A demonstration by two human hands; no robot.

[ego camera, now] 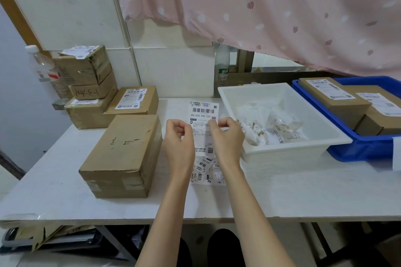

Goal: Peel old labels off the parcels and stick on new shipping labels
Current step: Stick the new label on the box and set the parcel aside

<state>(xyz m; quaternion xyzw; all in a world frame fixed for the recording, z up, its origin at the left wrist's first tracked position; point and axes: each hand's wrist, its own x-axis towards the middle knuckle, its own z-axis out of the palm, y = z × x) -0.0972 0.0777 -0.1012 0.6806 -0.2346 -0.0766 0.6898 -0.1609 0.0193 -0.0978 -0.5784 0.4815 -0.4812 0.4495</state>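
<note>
I hold a white shipping label (202, 115) upright above the table, between both hands. My left hand (179, 138) pinches its left edge and my right hand (227, 136) pinches its right edge near a small barcode. Below my wrists, several loose labels (207, 172) lie on the white table (282, 191). A brown cardboard parcel (123, 154) with a bare, scuffed top stands just left of my left hand.
A white tray (290, 149) of crumpled peeled paper sits to the right, and beyond it a blue bin (360, 149) holds labelled boxes. Stacked cartons (86, 84) and a labelled box (134, 99) stand at the back left, beside a plastic bottle (43, 67). A pink curtain hangs above.
</note>
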